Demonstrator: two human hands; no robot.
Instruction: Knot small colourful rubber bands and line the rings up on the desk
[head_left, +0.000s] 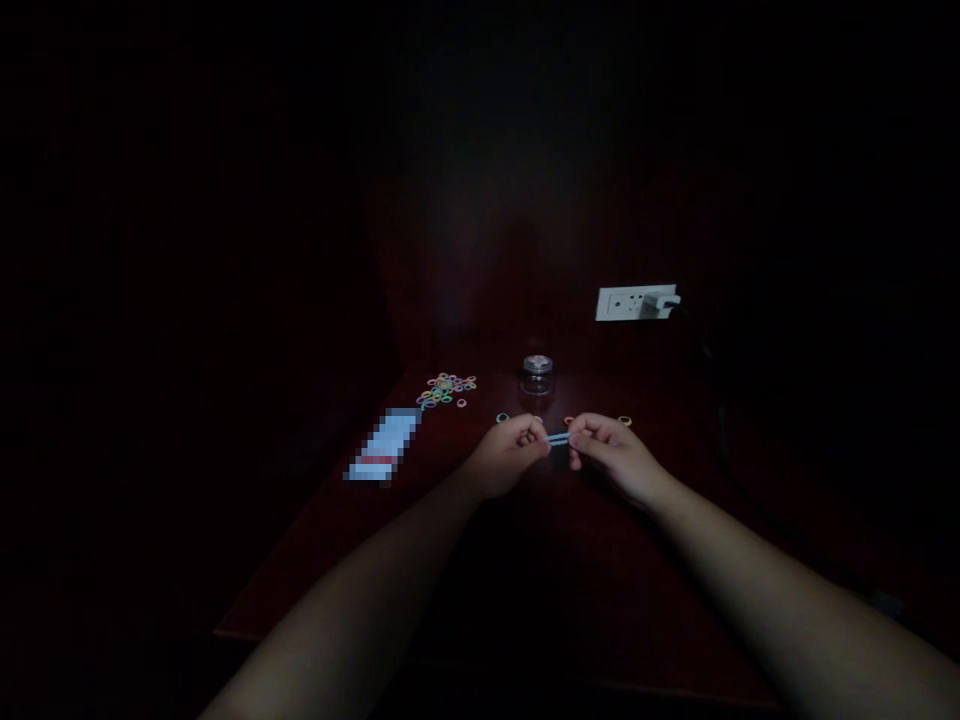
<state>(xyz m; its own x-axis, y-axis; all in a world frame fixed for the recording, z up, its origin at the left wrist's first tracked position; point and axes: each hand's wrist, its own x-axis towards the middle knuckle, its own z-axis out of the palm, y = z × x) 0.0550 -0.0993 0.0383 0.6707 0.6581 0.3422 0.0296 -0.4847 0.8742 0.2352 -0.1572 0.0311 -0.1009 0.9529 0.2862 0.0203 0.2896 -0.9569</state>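
Between my two hands a light blue hair tie [558, 439] is stretched into two near-parallel strands. My left hand [516, 447] pinches its left end, and my right hand [611, 448] pinches the right end. Just beyond the hands lie single hair ties in a loose row: a green one [502, 418], an orange one [569, 421] and a yellow one [625, 421], with a pinkish one partly hidden behind my left fingers. A pile of coloured hair ties [448, 387] is further off to the left. Behind the hands stands a clear jar [537, 384] with a lid on.
A pixelated lit phone [385, 447] lies on the dark red table [315, 590], left of my hands. On the back wall is a white socket plate [619, 304] with a charger [663, 301] plugged in. Its dark cable [722, 430] runs down the right side. The surroundings are very dark.
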